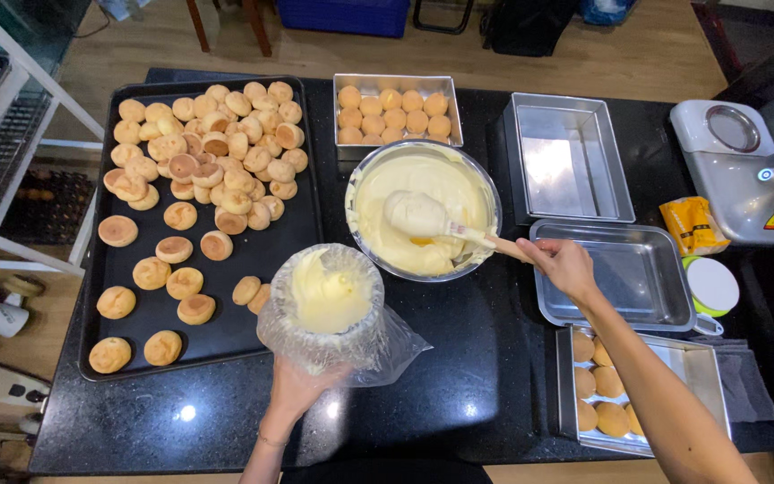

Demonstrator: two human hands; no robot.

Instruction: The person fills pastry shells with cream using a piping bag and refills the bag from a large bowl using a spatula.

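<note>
Black desk [459,394] | left hand [302,390] clasps piping bag [333,309] | right hand [564,266] grips loaded spatula [432,220] | I judge cream may drip crossing bowl [423,211] rim.

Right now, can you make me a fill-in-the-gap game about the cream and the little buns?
1. The left hand holds a clear piping ____ of cream.
2. The right hand holds a spatula over the round metal ____ of cream.
3. The big dark baking tray of loose buns lies on the person's ____ side.

Missing words: bag; bowl; left
</note>
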